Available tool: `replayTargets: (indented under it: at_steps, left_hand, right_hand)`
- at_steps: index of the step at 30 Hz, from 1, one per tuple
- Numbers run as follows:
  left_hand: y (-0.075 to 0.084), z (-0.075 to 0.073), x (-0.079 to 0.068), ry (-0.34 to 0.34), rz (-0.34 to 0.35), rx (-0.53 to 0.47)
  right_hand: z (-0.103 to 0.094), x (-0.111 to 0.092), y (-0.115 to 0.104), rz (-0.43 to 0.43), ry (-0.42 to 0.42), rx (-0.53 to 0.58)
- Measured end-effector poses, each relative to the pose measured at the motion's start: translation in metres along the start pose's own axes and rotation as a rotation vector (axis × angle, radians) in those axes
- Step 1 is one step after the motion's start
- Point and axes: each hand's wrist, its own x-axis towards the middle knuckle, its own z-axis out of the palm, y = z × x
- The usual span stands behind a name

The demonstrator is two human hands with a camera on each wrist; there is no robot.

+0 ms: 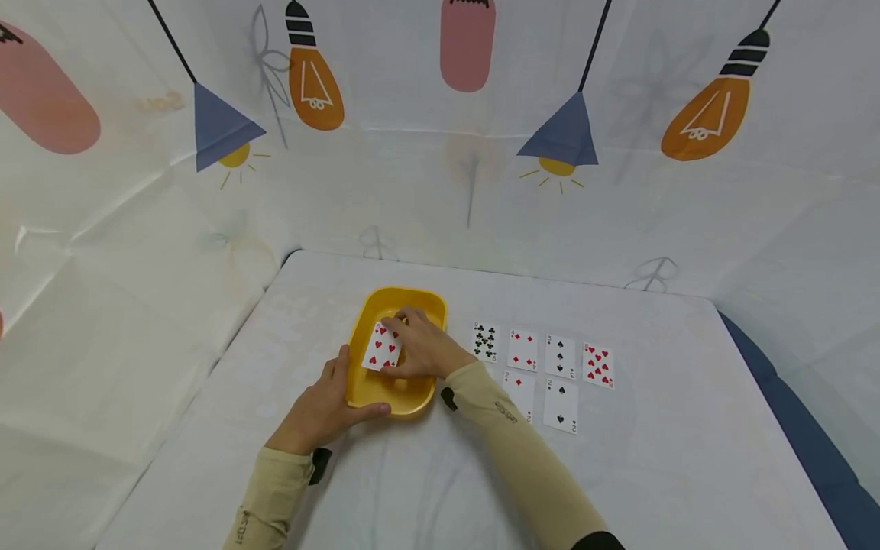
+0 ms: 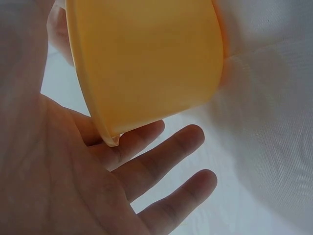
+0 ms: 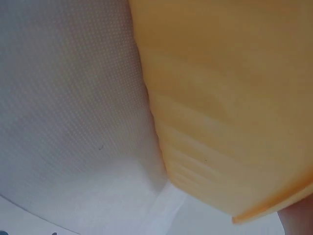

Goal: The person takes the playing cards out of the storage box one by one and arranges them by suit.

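A yellow plastic tray [image 1: 357, 393] stands on the white-covered table, left of the middle. My left hand [image 1: 328, 401] rests against its near left corner, thumb along the near rim and forefinger along the left side. In the left wrist view the other fingers [image 2: 166, 159] spread out fairly straight beside the tray wall [image 2: 146, 58]. Inside the tray's outline, my right hand [image 1: 426, 347] holds a six of hearts playing card [image 1: 380, 350] by its edges between thumb and fingers. The right wrist view is mostly filled by the tray's outer wall [image 3: 230, 98].
Right of the tray, face-up cards lie in two rows. Clubs [image 1: 485, 342], diamonds [image 1: 523, 350], spades [image 1: 561, 357] and hearts [image 1: 598, 366] form the far row. Nearer are a two of diamonds [image 1: 519, 386], partly behind my right sleeve, and a two of spades [image 1: 561, 406].
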Motion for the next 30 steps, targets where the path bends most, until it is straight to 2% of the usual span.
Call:
replayTargets:
  at_steps: [6,13,21,30]
  left_hand:
    - [-0.001,0.000,0.000,-0.006,-0.002,-0.010]
    - [0.001,-0.002,0.000,-0.016,-0.019,-0.018]
    - [0.003,-0.003,-0.001,-0.016,-0.017,-0.020]
    - [0.005,-0.004,-0.002,-0.016,-0.025,-0.014]
  right_hand:
    - [-0.008,-0.008,-0.004,-0.031,0.020,-0.015]
    - [-0.024,-0.018,-0.009,-0.046,0.040,-0.093]
    - [-0.047,-0.032,-0.016,-0.063,0.099,-0.080]
    - [-0.057,-0.048,-0.015,-0.087,0.157,-0.088]
